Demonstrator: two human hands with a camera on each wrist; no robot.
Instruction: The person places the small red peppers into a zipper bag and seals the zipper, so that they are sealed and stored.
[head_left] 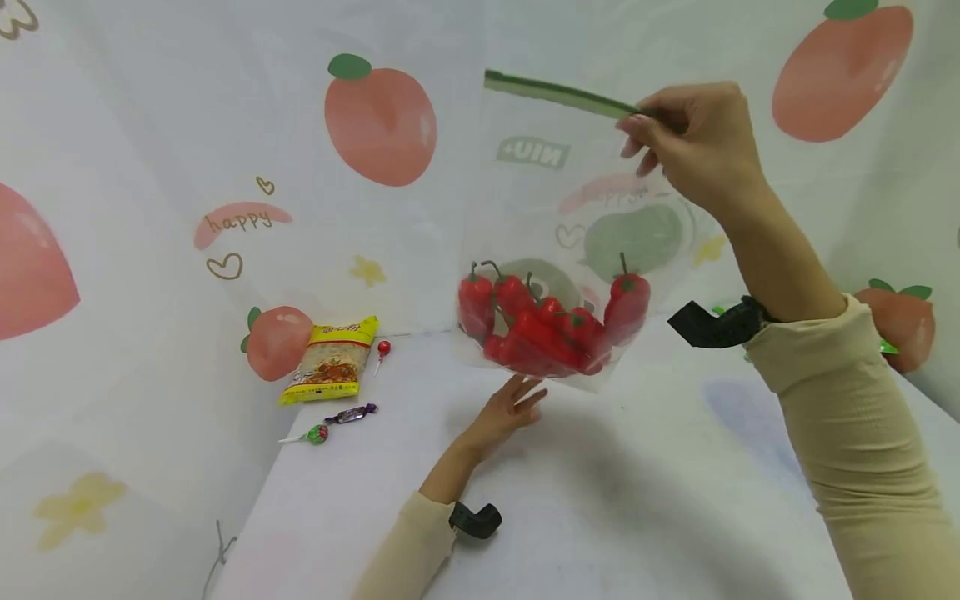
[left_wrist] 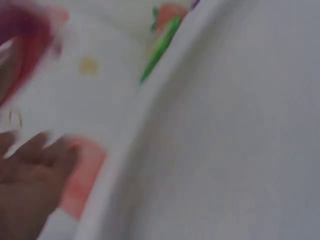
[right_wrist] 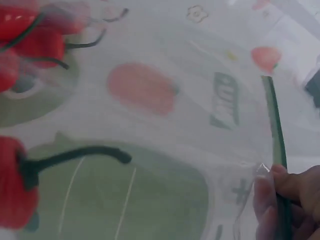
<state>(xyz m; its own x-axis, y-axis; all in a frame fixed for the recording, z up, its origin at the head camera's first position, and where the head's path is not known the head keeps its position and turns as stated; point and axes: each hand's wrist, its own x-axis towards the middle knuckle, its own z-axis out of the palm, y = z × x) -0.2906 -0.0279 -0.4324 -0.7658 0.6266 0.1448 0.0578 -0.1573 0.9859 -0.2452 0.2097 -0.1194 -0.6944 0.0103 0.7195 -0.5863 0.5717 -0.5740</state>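
A clear zip bag with a green top strip hangs in the air, holding several red peppers with dark green stems at its bottom. My right hand pinches the bag's top right corner between thumb and fingers, which the right wrist view shows close up beside the green strip. Just under the bag, over the white table, my left hand has its fingers extended and grips nothing. In the blurred left wrist view the left hand is beneath a red shape.
At the table's back left stands a yellow snack packet near a red lollipop. In front of it lie a purple-wrapped candy and a green lollipop. A white fruit-print curtain surrounds the white table.
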